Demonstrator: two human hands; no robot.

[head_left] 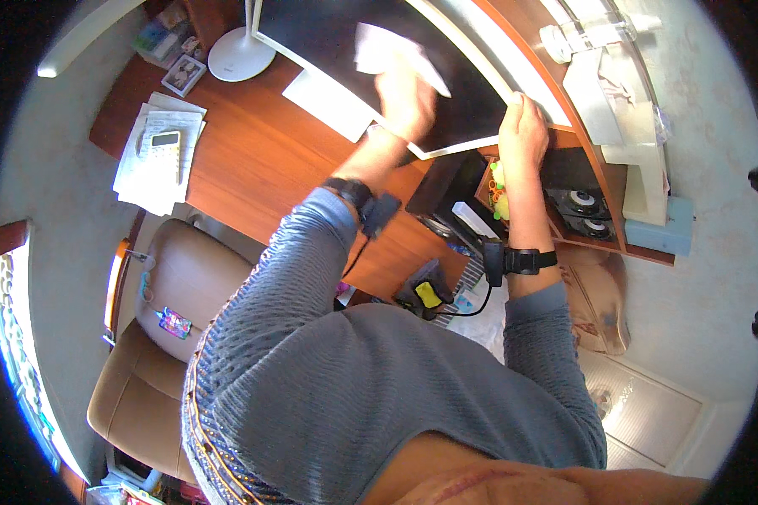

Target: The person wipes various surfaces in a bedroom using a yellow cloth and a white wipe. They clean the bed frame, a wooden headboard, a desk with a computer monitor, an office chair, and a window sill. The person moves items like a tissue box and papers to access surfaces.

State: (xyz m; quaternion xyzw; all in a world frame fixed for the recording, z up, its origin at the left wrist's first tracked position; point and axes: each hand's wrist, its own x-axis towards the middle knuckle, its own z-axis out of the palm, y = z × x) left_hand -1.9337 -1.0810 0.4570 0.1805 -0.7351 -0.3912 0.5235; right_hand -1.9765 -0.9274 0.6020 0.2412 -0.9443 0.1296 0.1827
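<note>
My left hand (407, 105) presses a pale white-pink cloth (389, 52) against the dark screen of a large monitor (472, 93) with a white frame. Its fingers are partly hidden by the cloth and slightly blurred. Close to the monitor's lower right corner, my right hand (523, 130) grips the white edge of the frame, fingers at its top. A white panel (324, 105), perhaps part of the monitor's stand, lies below the lower edge. Both wrists wear black straps with small dark boxes and cables.
Papers (147, 139) and a white calculator (166, 156) lie on the wooden desk (253, 160). A white round lamp base (241, 57) stands behind. Shelves with a black speaker (583, 204) are at right, a brown chair (202, 269) at left. A bin-like pouch (429, 290) sits below.
</note>
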